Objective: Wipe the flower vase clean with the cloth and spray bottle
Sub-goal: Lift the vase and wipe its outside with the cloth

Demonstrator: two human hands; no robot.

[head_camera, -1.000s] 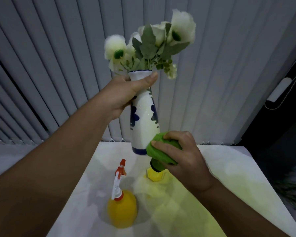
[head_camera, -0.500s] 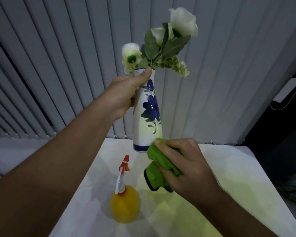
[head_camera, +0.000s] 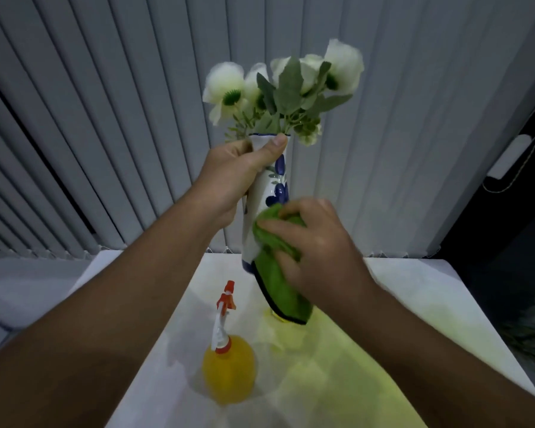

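While the left hand clamps the neck of the vase just under its rim, thumb pressed across the front and fingers wrapped behind, the right hand presses a bunched green cloth flat against the lower body. The vase is lifted clear of the table, roughly upright, white flowers rising above the left thumb. Below the cloth hand and slightly left, the spray bottle stands untouched on the table. To wipe well, it seems best to keep the neck grip firm, turn the vase gradually, and stroke the cloth around the curve so no patch is skipped. Both forearms reach forward and upward, the left wrist cocked inward, the right palm facing the vase with fingers curled over the cloth.
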